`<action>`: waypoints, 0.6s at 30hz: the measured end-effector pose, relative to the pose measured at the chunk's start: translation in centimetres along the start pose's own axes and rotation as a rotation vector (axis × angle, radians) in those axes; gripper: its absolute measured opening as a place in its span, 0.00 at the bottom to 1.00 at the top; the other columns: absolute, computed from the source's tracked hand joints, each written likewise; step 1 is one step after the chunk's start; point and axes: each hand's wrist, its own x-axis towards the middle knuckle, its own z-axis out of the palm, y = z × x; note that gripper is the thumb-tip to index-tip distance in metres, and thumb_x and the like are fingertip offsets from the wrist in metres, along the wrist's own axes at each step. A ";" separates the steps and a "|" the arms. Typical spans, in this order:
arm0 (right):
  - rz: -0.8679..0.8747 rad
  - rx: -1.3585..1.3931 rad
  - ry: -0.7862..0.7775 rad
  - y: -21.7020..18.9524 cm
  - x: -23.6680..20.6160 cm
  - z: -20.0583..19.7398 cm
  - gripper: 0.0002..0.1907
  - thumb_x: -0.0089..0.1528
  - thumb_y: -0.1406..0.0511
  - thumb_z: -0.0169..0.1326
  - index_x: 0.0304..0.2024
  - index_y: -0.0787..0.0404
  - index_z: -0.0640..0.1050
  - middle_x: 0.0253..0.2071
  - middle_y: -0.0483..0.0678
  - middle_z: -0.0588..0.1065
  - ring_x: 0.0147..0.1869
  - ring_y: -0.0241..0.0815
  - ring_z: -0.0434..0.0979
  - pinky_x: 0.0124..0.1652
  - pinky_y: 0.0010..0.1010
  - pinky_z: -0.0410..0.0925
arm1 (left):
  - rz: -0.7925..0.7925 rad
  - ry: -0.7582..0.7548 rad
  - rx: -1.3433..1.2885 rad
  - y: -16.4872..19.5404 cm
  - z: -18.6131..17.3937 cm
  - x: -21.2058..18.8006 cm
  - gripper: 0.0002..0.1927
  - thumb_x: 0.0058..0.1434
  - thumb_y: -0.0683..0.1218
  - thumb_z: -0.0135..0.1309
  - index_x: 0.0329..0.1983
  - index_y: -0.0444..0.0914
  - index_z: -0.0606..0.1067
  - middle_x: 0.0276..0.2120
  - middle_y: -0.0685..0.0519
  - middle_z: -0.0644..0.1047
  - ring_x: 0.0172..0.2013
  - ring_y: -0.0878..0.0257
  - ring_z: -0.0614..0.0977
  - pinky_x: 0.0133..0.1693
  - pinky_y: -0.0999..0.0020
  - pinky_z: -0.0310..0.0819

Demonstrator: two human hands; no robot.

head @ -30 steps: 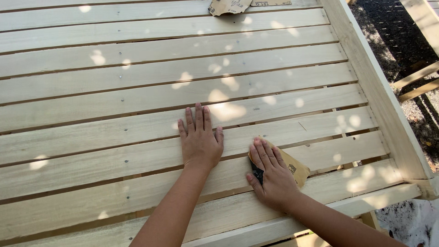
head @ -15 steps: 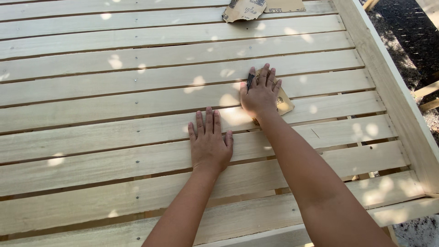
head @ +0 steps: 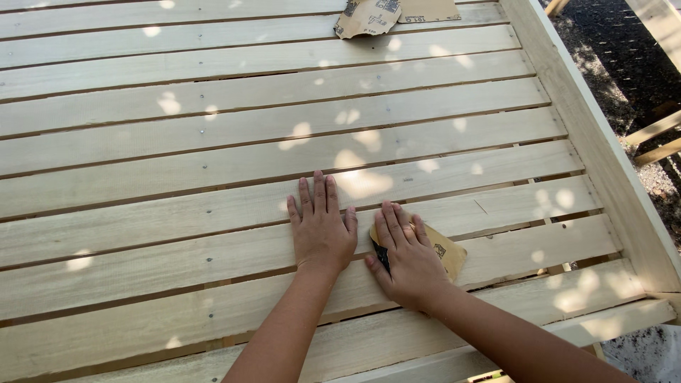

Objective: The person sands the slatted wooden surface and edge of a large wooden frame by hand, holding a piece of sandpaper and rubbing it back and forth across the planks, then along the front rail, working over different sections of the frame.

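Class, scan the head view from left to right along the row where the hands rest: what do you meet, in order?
Bare slats → left hand, flat on the wood → right hand → sandpaper sticking out from under it → side rail → dark ground.

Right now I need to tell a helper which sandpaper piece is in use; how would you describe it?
Start at the slatted wooden panel and follow it to its near right part, where two hands lie flat. The sandpaper piece is the tan folded sheet pressed under the right hand, beside the left hand. Unlike the spare sheets at the far edge, it is pinned beneath fingers.
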 end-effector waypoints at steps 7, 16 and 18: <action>0.258 0.063 0.028 3.5 13.0 1.6 0.41 0.69 0.48 0.36 0.75 0.69 0.51 0.79 0.60 0.43 0.83 0.58 0.38 0.75 0.55 0.35 | 0.006 0.037 -0.022 -0.3 0.1 0.1 0.36 0.70 0.60 0.30 0.76 0.38 0.49 0.76 0.47 0.46 0.74 0.48 0.44 0.70 0.45 0.33; 0.091 -0.111 0.073 0.3 4.4 1.8 0.38 0.69 0.49 0.35 0.75 0.62 0.50 0.79 0.58 0.39 0.82 0.58 0.32 0.72 0.56 0.30 | -0.020 -0.032 -0.048 -0.1 -0.7 0.4 0.37 0.68 0.60 0.32 0.76 0.39 0.47 0.76 0.49 0.45 0.75 0.48 0.43 0.70 0.44 0.32; 0.012 -0.149 -0.010 -0.5 -0.4 1.1 0.37 0.68 0.49 0.35 0.76 0.56 0.50 0.79 0.55 0.40 0.82 0.56 0.33 0.71 0.53 0.30 | -0.015 -0.019 -0.037 0.0 -0.8 0.3 0.37 0.69 0.60 0.32 0.77 0.39 0.47 0.77 0.49 0.45 0.75 0.48 0.43 0.70 0.45 0.33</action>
